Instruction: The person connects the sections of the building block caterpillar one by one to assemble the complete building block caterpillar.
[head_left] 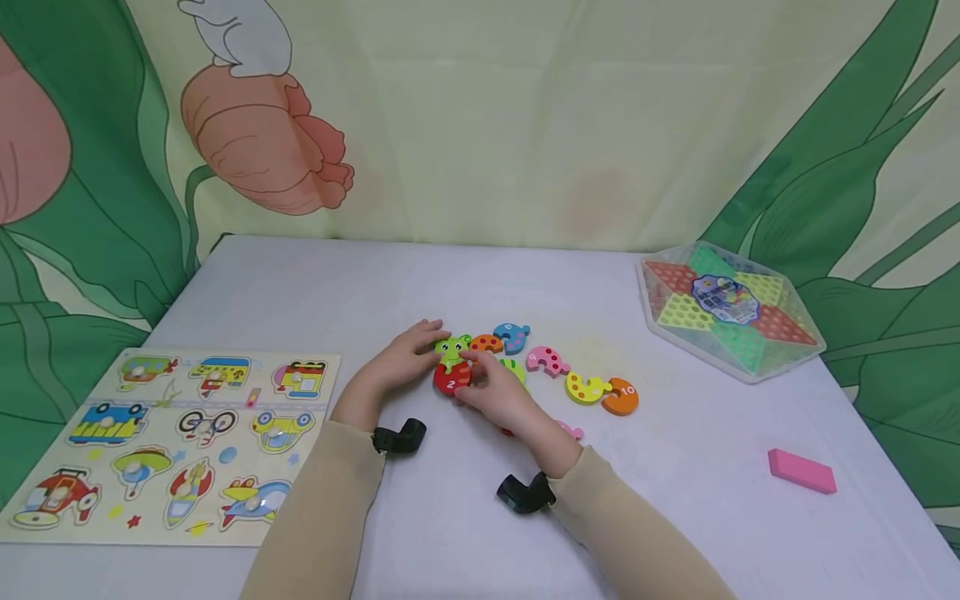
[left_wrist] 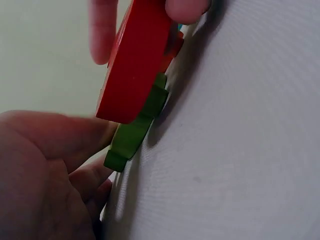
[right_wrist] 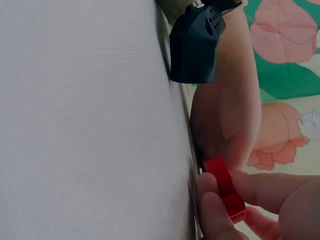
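Note:
Over the middle of the table, my right hand (head_left: 506, 396) pinches a red puzzle piece marked 2 (head_left: 452, 380) between thumb and fingers. In the right wrist view, fingers grip both faces of the red piece (right_wrist: 225, 190). My left hand (head_left: 405, 358) holds the left edge of a green caterpillar-head piece (head_left: 452, 352) with thumb and fingertips. The left wrist view shows the red piece (left_wrist: 137, 65) tilted and overlapping the green piece (left_wrist: 132, 137); whether they interlock, I cannot tell. Behind the right fingers lies an orange spotted piece (head_left: 487, 342), partly hidden.
Further pieces lie around the hands: blue (head_left: 513, 337), pink (head_left: 547, 361), yellow (head_left: 585, 388) and orange marked 10 (head_left: 621, 397). A vehicle puzzle board (head_left: 172, 417) is at left. A hexagonal clear box (head_left: 731, 308) lies back right, a pink block (head_left: 802, 471) at right.

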